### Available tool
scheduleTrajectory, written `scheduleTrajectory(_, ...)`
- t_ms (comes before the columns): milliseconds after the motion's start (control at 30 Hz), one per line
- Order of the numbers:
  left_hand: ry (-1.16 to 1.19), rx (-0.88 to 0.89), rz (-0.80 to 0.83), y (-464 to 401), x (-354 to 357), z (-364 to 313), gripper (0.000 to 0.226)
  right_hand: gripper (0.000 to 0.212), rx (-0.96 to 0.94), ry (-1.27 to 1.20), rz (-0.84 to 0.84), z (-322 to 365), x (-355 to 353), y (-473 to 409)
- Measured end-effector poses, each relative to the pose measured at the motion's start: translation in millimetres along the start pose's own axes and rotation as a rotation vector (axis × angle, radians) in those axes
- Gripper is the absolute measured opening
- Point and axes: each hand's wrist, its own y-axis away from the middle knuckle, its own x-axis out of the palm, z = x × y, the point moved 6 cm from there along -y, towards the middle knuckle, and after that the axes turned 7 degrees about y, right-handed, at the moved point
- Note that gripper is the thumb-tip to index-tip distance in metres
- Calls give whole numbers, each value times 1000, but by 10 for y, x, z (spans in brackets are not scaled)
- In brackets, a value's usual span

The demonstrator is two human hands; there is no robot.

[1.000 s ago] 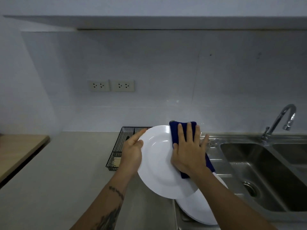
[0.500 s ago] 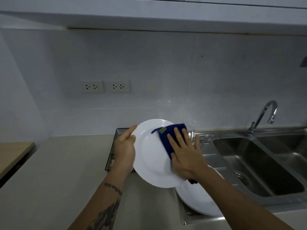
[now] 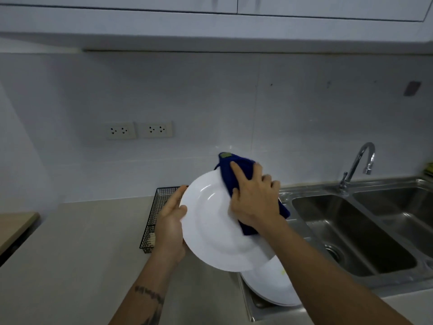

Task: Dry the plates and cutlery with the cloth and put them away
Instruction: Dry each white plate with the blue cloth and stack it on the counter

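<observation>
A white plate is tilted up above the counter, its face towards me. My left hand grips its left rim, thumb on the front. A dark blue cloth is folded over the plate's upper right rim, and my right hand grips the cloth there, forefinger stretched along it. More white plates lie stacked on the steel drainboard below, partly hidden by my right forearm.
A black wire basket stands on the beige counter behind my left hand. A double steel sink with a curved tap is on the right. Wall sockets and white upper cabinets are behind.
My right hand has slid the cloth from the plate's face up over its upper right rim. The plate has tilted more upright, and my view has lifted.
</observation>
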Motion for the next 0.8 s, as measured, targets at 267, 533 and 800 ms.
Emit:
scheduleTrajectory(267, -305, -105, 256, -167, 191, -49, 46, 62, -270, -291, 60, -19, -52, -56)
scheduleTrajectory(533, -245, 56, -23, -226, 117, -43, 44, 64, -139, -2, -5, -245, 318, 174)
scheduleTrajectory(800, -129, -30, -137, -291, 251, 318, 46, 72, -125, -256, 358, -45, 714, 558)
